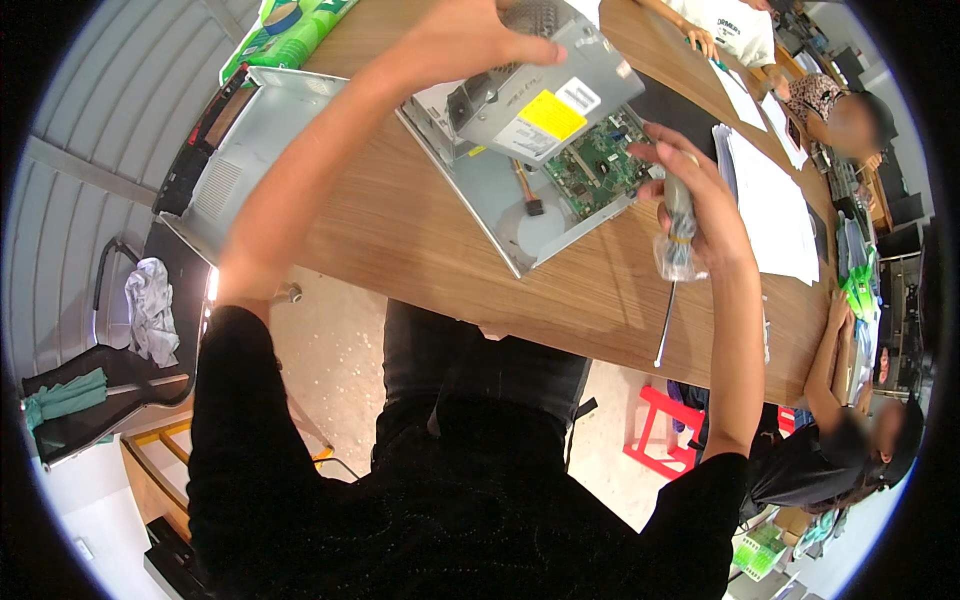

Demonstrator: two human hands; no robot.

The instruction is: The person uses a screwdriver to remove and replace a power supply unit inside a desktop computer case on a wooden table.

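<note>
An open computer case (475,205) lies on the wooden table in front of me. Over it a silver power supply (540,105) with yellow and white labels is tilted up. My left hand (465,45) grips its upper edge, the thumb lying along the metal; the other fingers are partly hidden. Below the power supply a green circuit board (600,165) shows inside the case, beside a cable with a dark connector (533,205). My right hand (700,200), just right of the board, holds a screwdriver (679,215) in the palm, shaft pointing down, with some fingertips extended toward the case.
A removed metal cover (240,150) with a dark front panel stands at the table's left. Behind it lies a green package (295,35) with a tape roll. White papers (765,200) lie to the right. Several people sit along the right side. A red stool (660,430) stands below.
</note>
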